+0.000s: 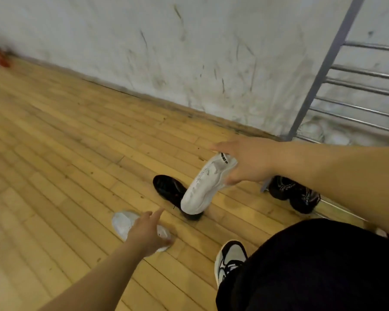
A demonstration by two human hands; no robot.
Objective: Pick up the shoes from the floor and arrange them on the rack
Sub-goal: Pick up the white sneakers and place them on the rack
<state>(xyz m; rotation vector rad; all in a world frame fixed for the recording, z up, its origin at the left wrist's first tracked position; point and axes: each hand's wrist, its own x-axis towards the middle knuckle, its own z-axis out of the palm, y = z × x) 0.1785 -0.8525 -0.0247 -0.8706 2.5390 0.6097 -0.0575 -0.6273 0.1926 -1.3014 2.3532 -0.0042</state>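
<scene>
Head view: right grip (249,162) curled round the heel end of a white sneaker (202,189), held off the floor (65,153). Its toe hangs down and left of the grip, over a black shoe (169,187) on the boards. Left grip (147,234) wide, index straight, over a second white shoe (121,221) on the floor; contact unclear. Metal rack (319,70) stands far right; black pair (296,196) near its foot.

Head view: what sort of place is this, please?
Probably a room or hallway in a home: a wooden plank floor, a scuffed white wall, and a metal shoe rack standing beside it.
</scene>
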